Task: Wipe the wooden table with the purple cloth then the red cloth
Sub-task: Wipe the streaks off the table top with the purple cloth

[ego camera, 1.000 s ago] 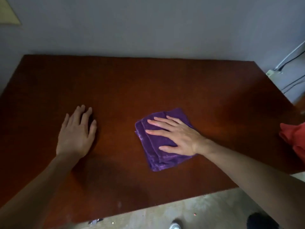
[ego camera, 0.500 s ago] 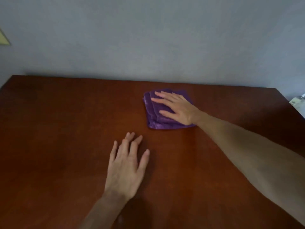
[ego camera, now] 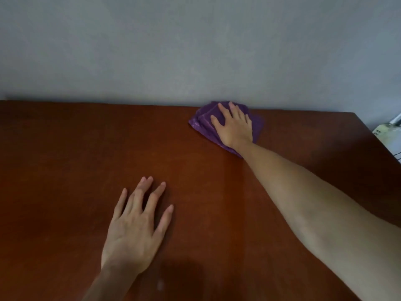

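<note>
The wooden surface (ego camera: 65, 159) fills most of what I can see, a reddish-brown top running back to a plain grey wall (ego camera: 152, 51), with its far edge lying straight along the foot of that wall. On the near left part, the person's left hand (ego camera: 134, 229) lies palm down and flat on the bare wood, fingers spread and pointing away toward the wall, gripping nothing; the forearm behind it drops out of sight at the bottom edge, and a dark shadow sits on the wood just to the right of the wrist. Well apart from it, further right and right up at the far edge, lies the purple cloth (ego camera: 200, 124), folded into several layers whose edges fan out on its left side, its far corner touching or almost touching the base of the wall. The right hand (ego camera: 233, 127) is pressed flat on top of that cloth, fingers extended and slightly spread toward the wall, not curled around the fabric, so it bears down on it rather than clutching it. The bare right forearm stretches from the lower right corner diagonally across the wood to reach it. At the far right, past the corner of the surface, a pale whitish object (ego camera: 388, 135) shows beside the wall, too cut off to make out.
</note>
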